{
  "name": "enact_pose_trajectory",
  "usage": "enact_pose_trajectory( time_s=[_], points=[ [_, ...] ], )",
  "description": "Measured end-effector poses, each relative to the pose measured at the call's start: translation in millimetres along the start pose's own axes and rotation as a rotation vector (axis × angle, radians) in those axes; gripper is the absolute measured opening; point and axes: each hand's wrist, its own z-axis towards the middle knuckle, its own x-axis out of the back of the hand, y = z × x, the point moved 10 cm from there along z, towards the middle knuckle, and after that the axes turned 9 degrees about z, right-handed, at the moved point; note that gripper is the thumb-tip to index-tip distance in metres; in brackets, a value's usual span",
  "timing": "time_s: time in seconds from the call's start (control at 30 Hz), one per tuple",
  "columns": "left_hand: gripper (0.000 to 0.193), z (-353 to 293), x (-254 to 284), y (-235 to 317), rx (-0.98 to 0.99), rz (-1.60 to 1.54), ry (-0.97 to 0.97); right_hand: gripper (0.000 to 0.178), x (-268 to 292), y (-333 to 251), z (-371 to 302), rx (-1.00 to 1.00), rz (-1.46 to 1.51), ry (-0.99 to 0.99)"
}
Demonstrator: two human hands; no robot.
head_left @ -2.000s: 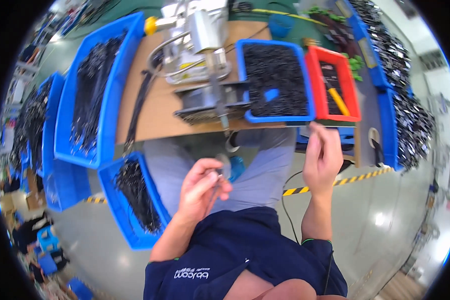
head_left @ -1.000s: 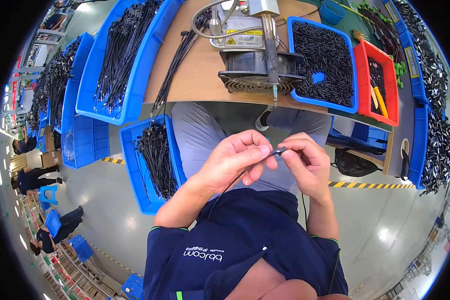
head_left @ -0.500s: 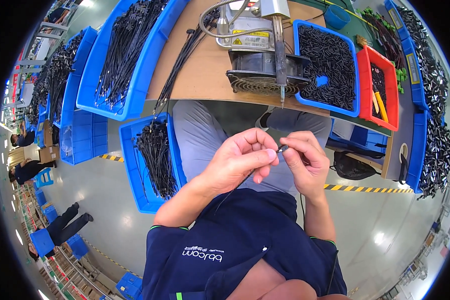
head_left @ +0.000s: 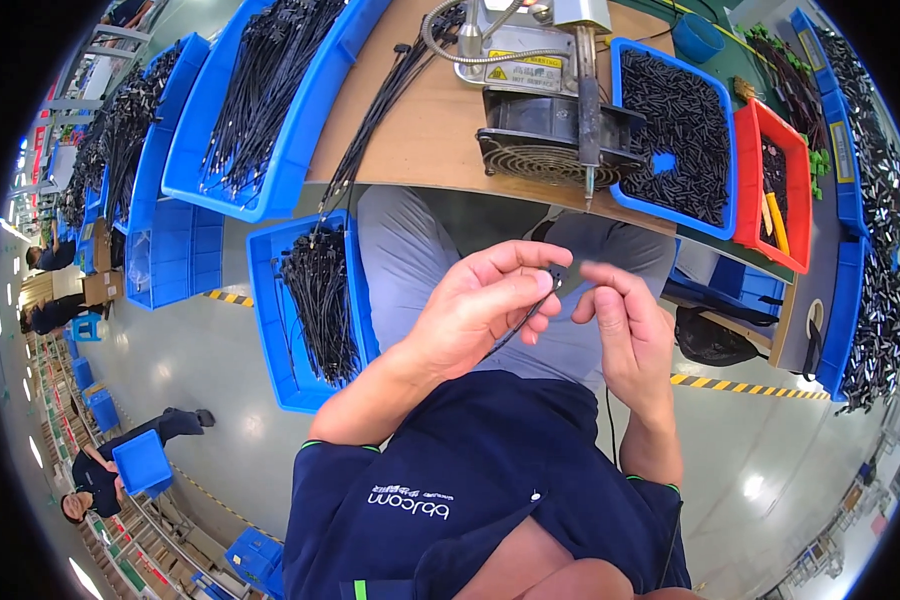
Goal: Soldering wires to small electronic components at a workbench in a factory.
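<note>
A thin black cable [head_left: 511, 332] with a small black connector at its tip [head_left: 557, 271] is pinched between the thumb and fingers of my left hand [head_left: 485, 300]. The cable trails down past my palm toward my shirt. Just to the right of the connector is my right hand [head_left: 630, 335], apart from it. Its thumb points up and its index finger, smeared by motion, stretches toward the tip; nothing shows between them. Both hands are over my lap, in front of the bench edge.
On the bench [head_left: 400, 150] stand a heating device with a nozzle [head_left: 589, 130], a fan [head_left: 550, 145], a blue tray of short black tubes [head_left: 727, 180] and a red bin [head_left: 795, 200]. Bundled cables fill a blue bin [head_left: 185, 185] and a lower one [head_left: 270, 330]. A person carries a blue crate [head_left: 142, 462].
My right fingers have let go of the connector and moved off to the right. My left hand still holds the cable. The person behind has turned, crate in hand.
</note>
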Motion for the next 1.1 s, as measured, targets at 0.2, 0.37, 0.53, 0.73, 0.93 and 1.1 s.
enact_pose_trajectory(
  time_s=[0.2, 0.37, 0.53, 0.73, 0.93, 1.1],
  points=[
    [0.029, -6.1, 10.0, 5.2, -0.013, -0.078, 0.027, 0.011, -8.6, -1.3, 0.6, 0.062, 0.184, 0.080],
    [0.024, -10.1, 13.5, 8.4, -0.021, -0.155, 0.014, 0.008, -16.5, -18.5, 9.4, 0.201, 0.014, 0.109],
    [0.024, -11.0, 16.6, 7.9, -0.028, -0.176, 0.020, 0.007, -23.0, -22.6, 11.7, 0.206, 0.013, 0.116],
    [0.024, -9.7, 17.4, 3.9, -0.021, -0.183, 0.027, 0.005, -26.1, -19.9, 12.6, 0.226, 0.028, 0.134],
    [0.023, -7.8, 17.0, -1.4, -0.021, -0.206, 0.051, 0.003, -25.9, -19.8, 10.1, 0.243, 0.033, 0.141],
    [0.024, -8.0, 15.9, -2.9, -0.021, -0.213, 0.063, 0.003, -25.1, -17.8, 7.7, 0.197, 0.073, 0.162]
  ],
)
